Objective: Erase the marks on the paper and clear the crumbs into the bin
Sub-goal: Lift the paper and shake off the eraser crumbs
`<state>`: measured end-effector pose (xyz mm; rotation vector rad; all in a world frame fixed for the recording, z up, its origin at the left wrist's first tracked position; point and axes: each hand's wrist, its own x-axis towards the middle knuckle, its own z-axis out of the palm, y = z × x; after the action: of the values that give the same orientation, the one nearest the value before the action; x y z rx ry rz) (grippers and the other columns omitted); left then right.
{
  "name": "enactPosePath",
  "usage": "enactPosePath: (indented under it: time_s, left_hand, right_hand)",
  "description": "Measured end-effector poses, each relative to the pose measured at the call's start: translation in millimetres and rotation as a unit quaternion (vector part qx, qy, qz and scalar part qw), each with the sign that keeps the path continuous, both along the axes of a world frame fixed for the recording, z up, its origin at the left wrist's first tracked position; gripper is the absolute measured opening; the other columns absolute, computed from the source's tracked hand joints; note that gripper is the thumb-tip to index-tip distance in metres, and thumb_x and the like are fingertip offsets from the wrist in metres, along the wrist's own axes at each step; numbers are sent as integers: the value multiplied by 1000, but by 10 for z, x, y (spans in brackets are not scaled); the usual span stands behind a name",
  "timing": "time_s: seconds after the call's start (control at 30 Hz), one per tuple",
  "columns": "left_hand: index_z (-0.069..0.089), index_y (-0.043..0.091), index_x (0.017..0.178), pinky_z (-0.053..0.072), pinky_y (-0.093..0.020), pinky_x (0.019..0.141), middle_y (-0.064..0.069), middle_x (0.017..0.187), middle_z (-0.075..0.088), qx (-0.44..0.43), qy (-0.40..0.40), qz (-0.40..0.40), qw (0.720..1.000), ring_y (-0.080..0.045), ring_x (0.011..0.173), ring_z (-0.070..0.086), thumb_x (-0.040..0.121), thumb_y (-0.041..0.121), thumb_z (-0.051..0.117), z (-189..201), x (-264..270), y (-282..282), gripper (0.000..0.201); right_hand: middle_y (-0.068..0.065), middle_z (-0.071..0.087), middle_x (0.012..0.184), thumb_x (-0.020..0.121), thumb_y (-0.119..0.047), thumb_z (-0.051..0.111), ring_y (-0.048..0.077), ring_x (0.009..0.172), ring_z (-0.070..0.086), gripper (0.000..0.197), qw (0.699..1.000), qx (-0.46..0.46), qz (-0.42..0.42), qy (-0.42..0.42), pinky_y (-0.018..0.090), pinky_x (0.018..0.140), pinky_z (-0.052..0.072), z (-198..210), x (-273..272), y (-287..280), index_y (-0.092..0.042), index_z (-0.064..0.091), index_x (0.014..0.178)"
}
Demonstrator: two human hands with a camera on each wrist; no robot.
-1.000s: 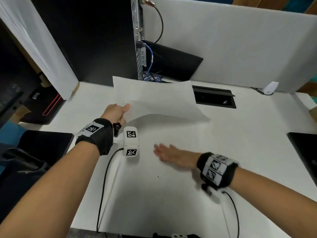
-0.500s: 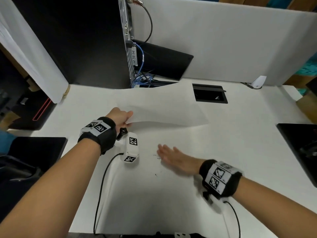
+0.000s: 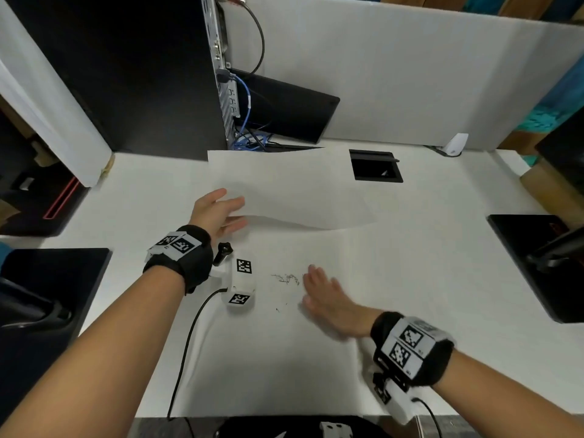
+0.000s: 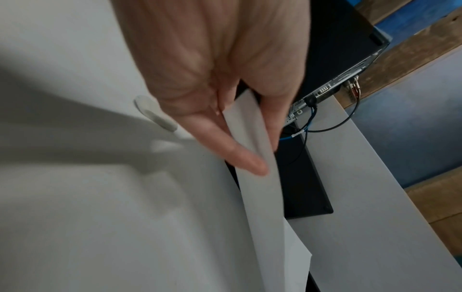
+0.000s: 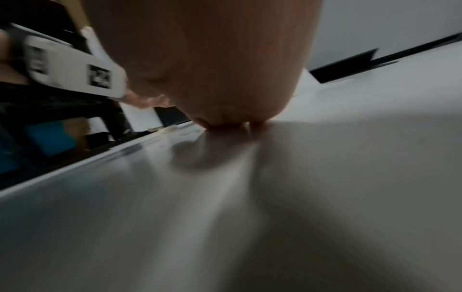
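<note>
A white sheet of paper (image 3: 294, 188) lies at the back of the white desk (image 3: 426, 279) with its near left corner raised. My left hand (image 3: 232, 208) pinches that corner, thumb on top and fingers beneath; the left wrist view shows the paper (image 4: 260, 183) squeezed between them (image 4: 263, 158). Dark eraser crumbs (image 3: 286, 278) are scattered on the desk in front of the sheet. My right hand (image 3: 317, 281) lies flat just right of them, fingers straight, fingertips (image 5: 235, 124) touching the desk, blurred by motion. No bin is in view.
A black computer tower (image 3: 142, 74) with cables stands at the back left, and a grey partition (image 3: 395, 74) runs behind the desk. A black cable hatch (image 3: 376, 167) opens at the back right. A small white oval thing (image 4: 155, 114) lies left of my left hand.
The raised paper has sunk lower and flatter over the desk. My right hand has kept sliding on the desk, and a small heap of crumbs now shows beside its fingertips.
</note>
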<state>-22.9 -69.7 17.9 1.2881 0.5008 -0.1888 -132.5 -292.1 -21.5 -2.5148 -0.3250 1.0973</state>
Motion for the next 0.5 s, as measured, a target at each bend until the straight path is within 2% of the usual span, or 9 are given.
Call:
enactPosePath:
  time_s: [0.07, 0.1, 0.17, 0.2, 0.27, 0.33, 0.37, 0.43, 0.5]
  left_hand:
    - [30, 10, 143, 52, -27, 73, -12, 122, 54, -9, 6, -20, 1000, -24, 100, 61, 87, -3, 58, -5, -6, -6, 64]
    - [29, 9, 144, 52, -28, 76, -11, 123, 52, -5, -1, -21, 1000, -24, 103, 59, 87, -6, 57, -5, -10, -13, 65]
    - [41, 6, 138, 52, -26, 80, -11, 129, 51, 10, -24, -4, 1000, -22, 104, 59, 87, -9, 56, -38, -23, 0, 56]
    - [49, 4, 131, 54, -22, 78, -13, 130, 52, 22, -36, 3, 999, -20, 100, 60, 86, -8, 57, -56, -36, 8, 47]
    - [59, 3, 119, 55, -13, 70, -14, 122, 59, 36, -47, 12, 998, -16, 89, 64, 87, -2, 60, -70, -66, 14, 33]
    - [59, 4, 119, 55, -12, 65, -11, 113, 62, 22, -48, 29, 998, -15, 82, 65, 89, 2, 59, -62, -70, 11, 30]
    - [57, 5, 122, 55, -14, 63, -8, 108, 63, 8, -43, 30, 999, -15, 81, 66, 90, 4, 58, -51, -62, 14, 32]
    - [52, 10, 127, 54, -20, 61, -2, 99, 63, -16, -22, 7, 1000, -16, 79, 66, 90, 5, 57, -15, -46, 24, 38]
    - [48, 11, 131, 53, -21, 59, -4, 94, 63, -27, -8, -19, 999, -16, 77, 67, 88, 1, 56, -1, -28, 50, 45]
  right_hand:
    - [-5, -24, 150, 96, -48, 9, 12, 141, -22, 68, 990, 121, 28, 63, 26, 114, -9, 133, -75, 18, -9, -15, 147]
    - [-12, -23, 145, 89, -59, 7, 9, 140, -21, 78, 984, 161, 27, 66, 23, 113, -7, 165, -37, 20, -12, -15, 146]
    - [-16, -19, 143, 76, -77, 6, 5, 138, -19, 96, 985, 173, -11, 16, 22, 111, -5, 236, 168, -20, -15, -14, 147]
    - [-14, -20, 147, 79, -76, 4, 6, 139, -18, 93, 988, 151, -22, -1, 24, 111, -4, 255, 306, -36, -16, -14, 147]
    - [-2, -21, 155, 98, -48, 9, 16, 144, -17, 67, 996, 87, -16, -11, 29, 114, -4, 274, 570, -21, -10, -11, 148]
    - [11, -20, 156, 103, -26, 12, 25, 145, -17, 54, 1000, 16, -3, -22, 37, 117, -4, 278, 741, 80, 0, -7, 147]
    - [15, -21, 155, 103, -22, 12, 27, 144, -18, 53, 1000, -2, 2, -24, 40, 117, -5, 249, 771, 151, 2, -8, 146]
    - [17, -18, 155, 103, -20, 15, 30, 144, -16, 53, 997, -33, 68, -32, 46, 117, -4, 149, 705, 246, 3, -7, 146]
    - [13, -15, 157, 103, -21, 14, 24, 145, -15, 52, 984, -37, 174, -10, 42, 119, -6, 75, 504, 242, -2, -5, 148]
